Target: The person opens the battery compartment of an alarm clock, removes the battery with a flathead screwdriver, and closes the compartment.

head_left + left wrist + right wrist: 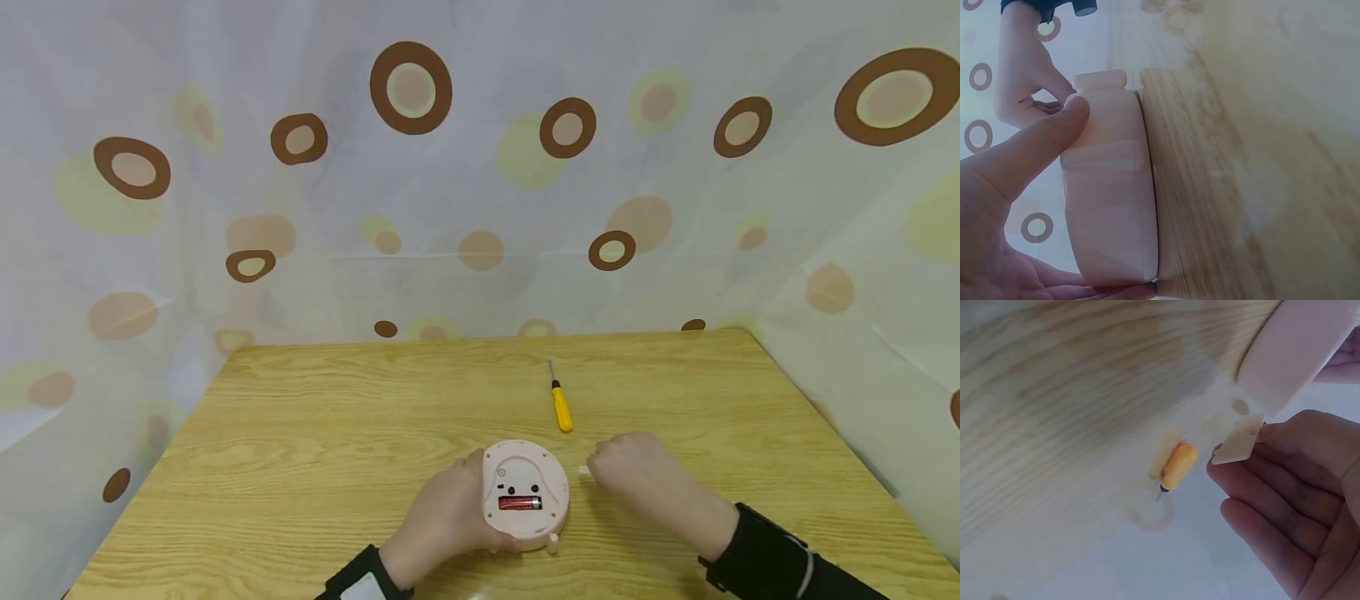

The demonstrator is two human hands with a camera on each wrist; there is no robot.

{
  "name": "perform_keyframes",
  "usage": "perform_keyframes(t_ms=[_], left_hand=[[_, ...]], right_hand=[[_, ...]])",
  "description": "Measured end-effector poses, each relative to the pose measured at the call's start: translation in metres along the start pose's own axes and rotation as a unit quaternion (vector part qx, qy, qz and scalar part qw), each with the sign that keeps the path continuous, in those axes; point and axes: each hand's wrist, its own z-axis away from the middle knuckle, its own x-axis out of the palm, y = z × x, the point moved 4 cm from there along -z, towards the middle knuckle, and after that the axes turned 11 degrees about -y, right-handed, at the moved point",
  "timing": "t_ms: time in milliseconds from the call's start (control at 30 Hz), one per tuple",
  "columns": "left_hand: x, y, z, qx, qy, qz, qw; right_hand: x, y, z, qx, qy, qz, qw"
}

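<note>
A round pale pink device, seemingly an alarm clock (526, 467), lies with its back up in the head view. Its battery slot is uncovered, and a red battery (519, 503) sits inside. My left hand (448, 508) grips the device from the left, the thumb along its near side. To its right, my right hand (643, 472) pinches a small pale battery cover (1238, 440) between thumb and fingers, apart from the device. In the left wrist view the clock's side (1110, 212) fills the hand's grasp.
A screwdriver (562, 408) with a yellow handle lies beyond the device, its tip pointing away. The wood-grain table (337, 433) meets a patterned curtain (450, 192) at the back and sides.
</note>
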Motion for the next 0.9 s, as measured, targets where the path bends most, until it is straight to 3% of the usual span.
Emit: perform_keyframes(t_ms=[400, 700, 900], left_hand=[[-0.001, 0.002, 0.002, 0.001, 0.003, -0.003, 1.0], [0.0, -0.001, 0.001, -0.003, 0.004, -0.001, 1.0], [0.001, -0.001, 0.0, 0.013, 0.012, -0.005, 0.9998]], right_hand=[[0.021, 0.014, 0.006, 0.02, -0.046, -0.021, 0.999], [0.026, 0.017, 0.009, 0.02, -0.012, -0.031, 0.999], [0.027, 0.018, 0.011, 0.017, 0.001, -0.036, 0.999]])
